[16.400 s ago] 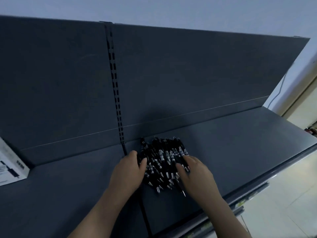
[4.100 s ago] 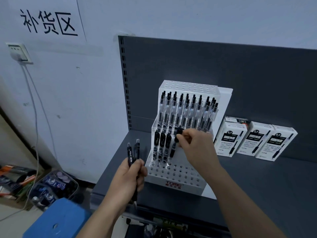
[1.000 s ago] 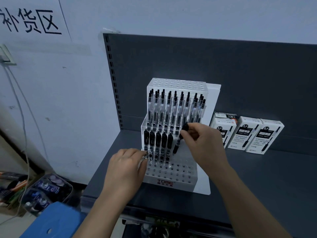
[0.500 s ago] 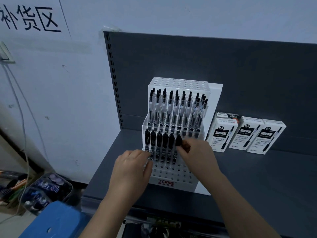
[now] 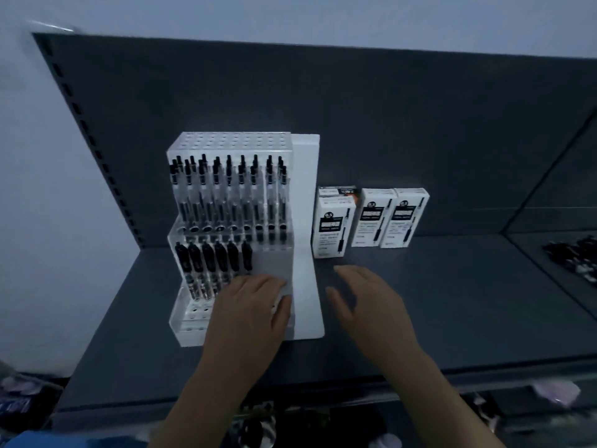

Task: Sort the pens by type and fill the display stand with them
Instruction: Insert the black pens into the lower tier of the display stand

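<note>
Both bare forearms reach in from the lower edge, roughly parallel. The left hand (image 5: 255, 307) lies palm down, fingers together and relaxed, thumb out to its right, gripping nothing. The right hand (image 5: 368, 302) is held apart from it, palm turned partly inward, fingers straight and slightly spread, empty.

Dim light, pale wall (image 5: 290, 17), dark shelving (image 5: 420, 124).

display stand (image 5: 305, 202) on shelf (image 5: 468, 318), left end | pens (image 5: 228, 195) in its upper and middle tiers | boxes (image 5: 371, 218) just right of stand | loose pens (image 5: 578, 258) far right
</note>
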`<act>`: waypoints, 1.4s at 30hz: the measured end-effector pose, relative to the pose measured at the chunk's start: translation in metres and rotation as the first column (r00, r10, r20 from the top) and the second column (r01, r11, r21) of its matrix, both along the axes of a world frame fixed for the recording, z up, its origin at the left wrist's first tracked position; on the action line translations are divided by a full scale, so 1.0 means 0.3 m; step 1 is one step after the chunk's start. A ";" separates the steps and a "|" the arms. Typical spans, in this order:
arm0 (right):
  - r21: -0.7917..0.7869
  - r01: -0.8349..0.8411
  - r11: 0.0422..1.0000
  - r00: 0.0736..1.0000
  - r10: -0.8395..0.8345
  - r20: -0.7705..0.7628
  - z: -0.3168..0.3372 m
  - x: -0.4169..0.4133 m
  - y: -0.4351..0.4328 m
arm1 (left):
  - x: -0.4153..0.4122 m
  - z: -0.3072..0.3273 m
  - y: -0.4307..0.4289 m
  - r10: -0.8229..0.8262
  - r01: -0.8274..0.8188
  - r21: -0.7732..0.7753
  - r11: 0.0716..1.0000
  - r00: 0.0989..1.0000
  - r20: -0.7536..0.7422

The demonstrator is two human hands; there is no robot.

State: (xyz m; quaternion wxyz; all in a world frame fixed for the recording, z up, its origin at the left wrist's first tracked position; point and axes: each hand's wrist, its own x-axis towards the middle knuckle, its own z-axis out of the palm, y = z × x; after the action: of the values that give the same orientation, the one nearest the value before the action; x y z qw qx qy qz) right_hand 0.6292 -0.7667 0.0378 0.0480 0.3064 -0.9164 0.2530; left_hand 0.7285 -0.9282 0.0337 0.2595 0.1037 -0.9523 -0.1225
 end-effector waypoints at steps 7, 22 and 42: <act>0.008 0.193 0.981 0.981 -0.193 0.009 0.008 -0.060 0.371 | -0.163 0.024 0.294 -0.163 0.162 0.036 0.986 0.986 0.031; 0.068 0.510 0.857 0.860 -0.509 -0.033 0.012 -0.260 1.368 | -0.569 -0.006 1.222 -0.435 0.429 0.094 0.898 0.899 0.055; 0.148 0.576 0.804 0.807 -0.588 0.050 -0.046 -1.022 1.910 | -1.363 -0.062 1.770 -0.502 0.480 0.162 0.862 0.852 0.147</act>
State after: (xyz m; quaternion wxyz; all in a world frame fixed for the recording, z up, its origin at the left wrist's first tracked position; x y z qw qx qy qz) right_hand 0.3226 -0.1937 0.0240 0.0609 0.0005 -0.9814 0.1818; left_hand 0.3195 -0.3971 0.0151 0.1235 -0.1169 -0.9579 -0.2313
